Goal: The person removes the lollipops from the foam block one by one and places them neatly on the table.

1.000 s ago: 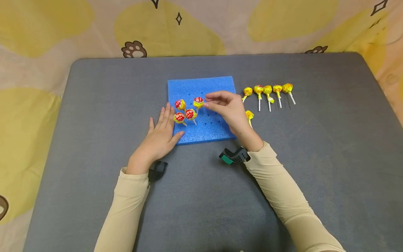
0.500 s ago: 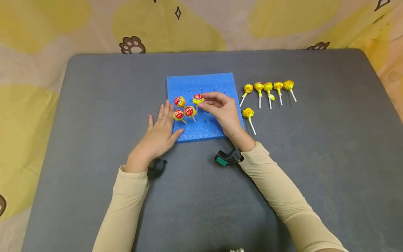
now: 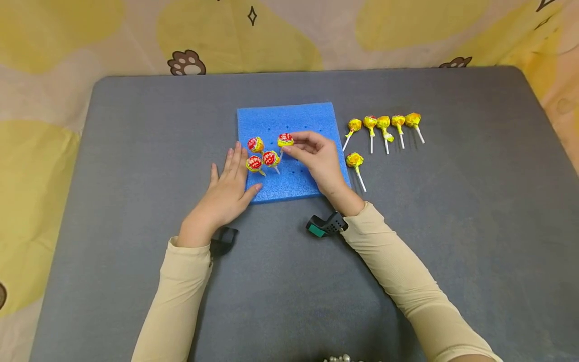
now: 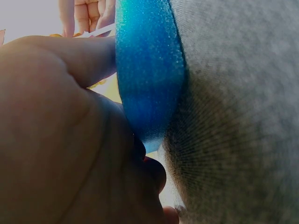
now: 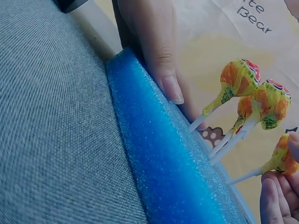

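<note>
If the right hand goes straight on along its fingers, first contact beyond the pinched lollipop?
Leftward from the right hand, probably the rear lollipop of the other three standing in the blue foam; head-view depth is unclear.

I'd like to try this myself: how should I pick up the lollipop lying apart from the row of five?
Probably pinch the lollipop by its round head, coming from above and the right. It lies on its side, stick toward the person, leaving the bulky head uncovered, and the foam sits close on its left.
</note>
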Demonstrator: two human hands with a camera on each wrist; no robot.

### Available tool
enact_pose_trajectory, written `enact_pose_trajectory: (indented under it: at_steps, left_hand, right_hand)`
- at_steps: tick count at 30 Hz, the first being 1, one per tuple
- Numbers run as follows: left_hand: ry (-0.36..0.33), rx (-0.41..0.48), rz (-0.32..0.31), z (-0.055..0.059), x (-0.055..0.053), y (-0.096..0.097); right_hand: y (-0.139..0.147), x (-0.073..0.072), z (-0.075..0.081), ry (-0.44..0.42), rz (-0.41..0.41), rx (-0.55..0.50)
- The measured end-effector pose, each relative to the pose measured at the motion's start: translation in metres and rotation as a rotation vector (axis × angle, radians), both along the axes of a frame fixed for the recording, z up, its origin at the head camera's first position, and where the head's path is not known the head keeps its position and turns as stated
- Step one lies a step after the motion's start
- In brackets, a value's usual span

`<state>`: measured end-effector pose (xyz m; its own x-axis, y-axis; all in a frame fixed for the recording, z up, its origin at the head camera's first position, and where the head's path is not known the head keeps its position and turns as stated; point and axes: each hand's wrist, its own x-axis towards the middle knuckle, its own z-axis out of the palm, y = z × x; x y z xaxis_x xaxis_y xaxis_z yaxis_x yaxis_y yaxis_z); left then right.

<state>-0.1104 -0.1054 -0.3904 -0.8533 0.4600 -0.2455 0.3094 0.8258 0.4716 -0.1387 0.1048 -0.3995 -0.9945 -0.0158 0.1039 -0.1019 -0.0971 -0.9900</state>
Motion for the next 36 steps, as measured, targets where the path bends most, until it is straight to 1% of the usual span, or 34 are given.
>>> enact_pose_trajectory:
  at_steps: [8,12,19,21,25,30,33,36]
  left_hand:
    - [-0.003,-0.001,-0.009,0.001,0.000,0.001]
    - [-0.008,-0.002,-0.012,0.001,0.000,0.002]
    - [-0.007,0.006,-0.012,0.000,0.000,0.003]
    - [-0.004,0.007,-0.013,0.000,0.000,0.003]
    - [0.003,0.016,-0.017,0.000,0.000,0.003]
    - [-0.001,0.024,-0.021,-0.001,0.001,0.002]
    - [-0.003,0.020,-0.018,-0.002,0.001,0.001]
    - [0.004,0.020,-0.019,-0.002,0.001,0.000]
  right_hand:
    - [0.005,0.001,0.001,-0.024,-0.038,-0.112]
    - [0.008,0.002,0.001,-0.016,-0.051,-0.158]
    - [0.012,0.004,0.000,-0.007,-0.049,-0.234]
    - [0.015,0.006,0.000,-0.017,-0.045,-0.258]
    - [0.021,0.013,0.003,-0.051,-0.029,-0.305]
    - [0.031,0.026,0.009,-0.113,-0.017,-0.338]
    - [0.039,0.033,0.013,-0.113,-0.012,-0.350]
    - [0.051,0.038,0.017,-0.100,-0.025,-0.347]
